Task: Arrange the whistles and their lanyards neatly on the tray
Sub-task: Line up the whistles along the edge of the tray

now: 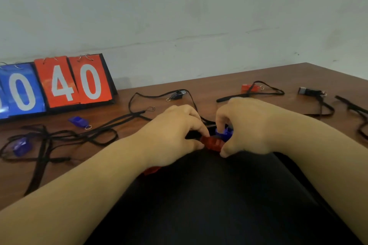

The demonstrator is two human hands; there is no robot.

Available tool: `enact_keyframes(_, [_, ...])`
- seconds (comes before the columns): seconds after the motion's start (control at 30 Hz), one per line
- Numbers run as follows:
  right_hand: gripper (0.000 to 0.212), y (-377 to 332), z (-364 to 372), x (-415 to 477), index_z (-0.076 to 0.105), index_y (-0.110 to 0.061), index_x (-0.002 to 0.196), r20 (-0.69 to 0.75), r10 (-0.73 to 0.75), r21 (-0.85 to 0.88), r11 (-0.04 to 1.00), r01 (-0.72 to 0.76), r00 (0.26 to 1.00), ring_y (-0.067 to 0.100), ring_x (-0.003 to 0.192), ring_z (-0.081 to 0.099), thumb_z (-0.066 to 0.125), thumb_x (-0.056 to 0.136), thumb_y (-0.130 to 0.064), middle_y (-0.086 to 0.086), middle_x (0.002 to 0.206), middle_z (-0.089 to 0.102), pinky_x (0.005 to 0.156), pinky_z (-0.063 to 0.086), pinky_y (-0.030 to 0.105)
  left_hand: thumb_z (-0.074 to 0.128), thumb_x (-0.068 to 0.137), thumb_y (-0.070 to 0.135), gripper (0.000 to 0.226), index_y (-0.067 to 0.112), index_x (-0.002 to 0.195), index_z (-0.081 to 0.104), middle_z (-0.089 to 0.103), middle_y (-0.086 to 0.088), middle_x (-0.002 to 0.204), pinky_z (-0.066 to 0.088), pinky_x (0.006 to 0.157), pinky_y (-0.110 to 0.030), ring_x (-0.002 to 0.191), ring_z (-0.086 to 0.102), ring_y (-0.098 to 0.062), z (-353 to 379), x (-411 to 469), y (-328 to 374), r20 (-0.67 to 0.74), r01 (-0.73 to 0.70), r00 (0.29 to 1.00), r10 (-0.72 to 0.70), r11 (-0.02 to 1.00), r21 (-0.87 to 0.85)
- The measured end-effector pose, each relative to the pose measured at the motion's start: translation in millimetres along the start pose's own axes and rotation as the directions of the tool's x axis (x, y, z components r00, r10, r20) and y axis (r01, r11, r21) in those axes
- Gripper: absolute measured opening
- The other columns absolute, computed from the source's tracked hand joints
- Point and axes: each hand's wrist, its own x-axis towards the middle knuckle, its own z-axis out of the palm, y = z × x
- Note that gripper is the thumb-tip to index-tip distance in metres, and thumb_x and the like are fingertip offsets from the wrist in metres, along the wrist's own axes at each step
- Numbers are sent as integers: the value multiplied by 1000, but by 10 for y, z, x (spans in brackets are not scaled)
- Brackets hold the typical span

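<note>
A brown wooden table stands against a pale grey wall. Nearest the camera, a dark garment fills the lower centre between two bare forearms. At the table's near edge the left hand and right hand meet, fingers curled inward and pinching a red whistle between them. A blue whistle sits just behind it, against the right hand's fingers. A black lanyard appears to run beneath the left hand, though the blur makes this uncertain. A red patch shows under the left wrist; its nature cannot be told.

To the left lies a tangle of black lanyards with a blurred blue whistle at its left end and another blue whistle with a ring beyond it. Farther back lie a dark whistle on a looped cord, a red whistle with cord and, well right, a black whistle. At the far left a flip scoreboard leans by the wall, red cards reading 4 and 0.
</note>
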Motion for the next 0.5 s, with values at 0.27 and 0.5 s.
enact_keyframes(0.27, [53, 109, 17, 68, 59, -37, 109, -64, 7, 2, 1000, -7, 998, 21, 116, 44, 85, 67, -58, -5, 125, 49, 98, 49, 43, 57, 102, 41, 39, 46, 140, 57, 48, 16, 143, 38, 115, -41, 134, 42, -9, 78, 30, -39, 7, -11, 1000, 10, 999, 33])
enact_keyframes(0.5, [45, 183, 51, 135, 60, -32, 102, -75, -5, 79, 997, 11, 997, 19, 107, 56, 86, 70, -52, -6, 120, 58, 92, 52, 38, 55, 100, 50, 51, 47, 150, 45, 44, 16, 147, 36, 116, -39, 138, 39, -10, 116, 29, -94, 29, -19, 999, 18, 1000, 25])
